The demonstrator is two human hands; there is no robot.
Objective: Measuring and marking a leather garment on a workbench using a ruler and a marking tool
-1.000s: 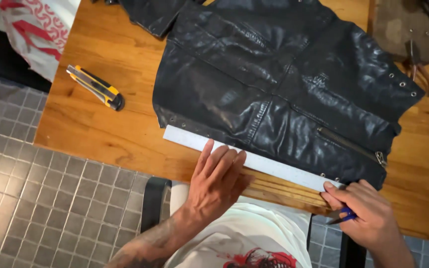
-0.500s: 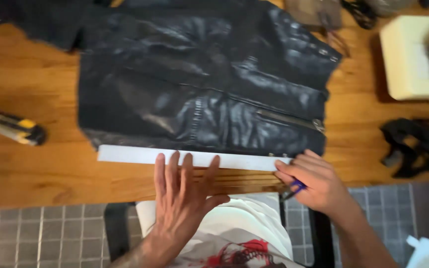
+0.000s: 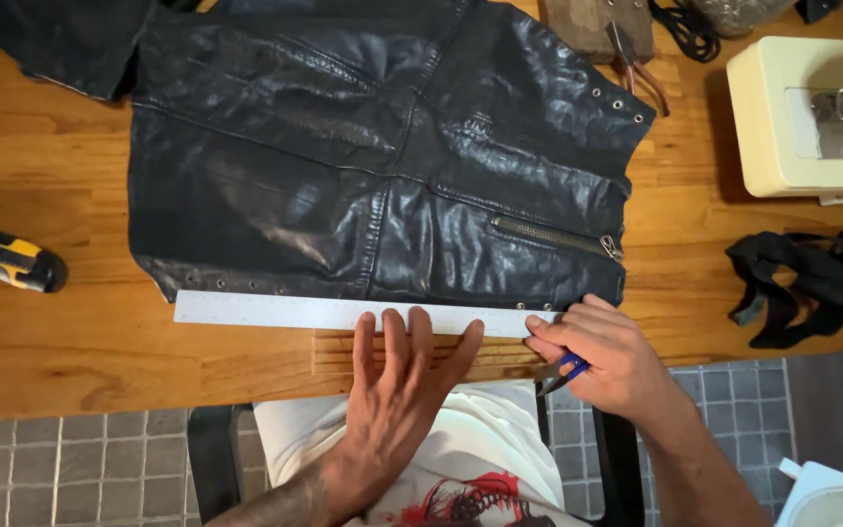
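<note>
A wooden worktop carries a black leather garment; a cream sewing machine stands at right, a yellow-black utility knife at left. A metal ruler lies along the garment's hem. The left hand presses it, fingers spread flat. The right hand, closed around a blue-handled tool, touches the ruler's end.

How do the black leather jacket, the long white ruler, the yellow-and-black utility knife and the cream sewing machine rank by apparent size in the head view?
1. Black leather jacket, by far the largest.
2. Cream sewing machine, cut off by the frame edge, so unsure.
3. Long white ruler, long but thin.
4. Yellow-and-black utility knife, partly cropped at the left edge.
</note>
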